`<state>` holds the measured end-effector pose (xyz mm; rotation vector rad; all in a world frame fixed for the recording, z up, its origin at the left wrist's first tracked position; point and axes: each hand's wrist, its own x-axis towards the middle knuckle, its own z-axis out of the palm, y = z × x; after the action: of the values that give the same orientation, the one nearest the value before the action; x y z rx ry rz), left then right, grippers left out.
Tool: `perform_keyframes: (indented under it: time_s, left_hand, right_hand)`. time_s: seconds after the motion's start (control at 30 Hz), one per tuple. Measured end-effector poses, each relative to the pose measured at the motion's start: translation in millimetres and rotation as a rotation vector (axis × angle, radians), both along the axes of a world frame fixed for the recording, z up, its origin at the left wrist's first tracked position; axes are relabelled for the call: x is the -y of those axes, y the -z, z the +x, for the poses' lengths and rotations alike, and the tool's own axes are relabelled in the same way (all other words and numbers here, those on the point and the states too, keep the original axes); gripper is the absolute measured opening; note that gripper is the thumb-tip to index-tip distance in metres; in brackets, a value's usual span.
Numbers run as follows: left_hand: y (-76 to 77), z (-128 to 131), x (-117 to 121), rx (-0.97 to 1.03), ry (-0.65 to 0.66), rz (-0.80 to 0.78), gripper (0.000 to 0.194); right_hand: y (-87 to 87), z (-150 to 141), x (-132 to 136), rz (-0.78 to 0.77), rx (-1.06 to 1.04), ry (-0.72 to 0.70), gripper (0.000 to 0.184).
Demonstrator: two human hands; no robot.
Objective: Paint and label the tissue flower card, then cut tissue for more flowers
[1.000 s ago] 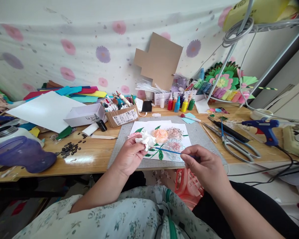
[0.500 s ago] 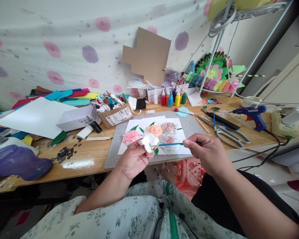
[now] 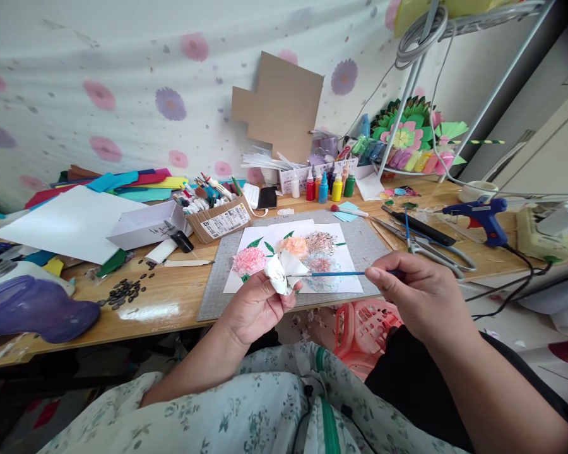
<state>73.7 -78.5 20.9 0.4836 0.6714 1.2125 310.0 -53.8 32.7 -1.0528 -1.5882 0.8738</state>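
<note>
My left hand (image 3: 255, 304) is closed on a crumpled white tissue (image 3: 279, 274) with faint dark smudges. Between the fingers of my right hand (image 3: 414, 290) is the blue handle of a thin paintbrush (image 3: 338, 273). The brush lies nearly level, and its tip end reaches into the tissue, where the bristles are hidden. Behind both hands a white sheet (image 3: 345, 252) with pink, orange, dark and pale blue flowers and green leaves lies on a grey cutting mat (image 3: 213, 293).
Several paint bottles (image 3: 323, 188) stand behind the mat. To the right are large scissors (image 3: 438, 257) and a blue glue gun (image 3: 485, 221). On the left lie black pebble-like pieces (image 3: 123, 292), a white box (image 3: 144, 224) and a cardboard pen box (image 3: 222, 217). A pink basket (image 3: 355, 328) sits below the table edge.
My right hand has moved right, drawing the paintbrush partway out along the tissue. The tissue is now folded differently and shows dark smudges. My left hand has hardly moved.
</note>
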Motion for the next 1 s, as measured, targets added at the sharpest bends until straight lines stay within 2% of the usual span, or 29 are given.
perform_keyframes:
  time_s: [0.13, 0.27, 0.4, 0.57, 0.73, 0.83, 1.0]
  left_hand:
    - [1.4, 2.0, -2.0, -0.014, 0.018, 0.008, 0.029]
    - [3.4, 6.7, -3.4, -0.022, 0.023, -0.001, 0.029]
    - [5.9, 11.3, -3.8, -0.020, 0.043, -0.025, 0.032]
    - [5.3, 13.3, -4.0, 0.003, 0.047, -0.027, 0.035]
    - [3.8, 13.1, -3.2, 0.024, 0.053, -0.016, 0.033]
    - [4.8, 11.2, -1.9, 0.033, 0.056, -0.020, 0.032]
    - [7.0, 6.4, -0.8, 0.031, 0.047, -0.015, 0.035]
  right_hand:
    - [-11.1, -0.4, 9.1, 0.181, 0.171, 0.024, 0.016]
    - [-12.9, -1.5, 11.6, 0.211, 0.199, 0.029, 0.014]
    - [-9.4, -2.1, 6.7, 0.130, 0.108, -0.003, 0.013]
    - [-5.8, -7.3, 2.8, -0.062, 0.000, -0.041, 0.025]
    - [-3.7, -7.2, 3.0, -0.075, 0.044, 0.006, 0.031]
    - [-3.4, -1.1, 3.2, -0.012, 0.048, 0.045, 0.032]
    - [-8.8, 4.9, 10.1, 0.243, 0.211, 0.135, 0.017]
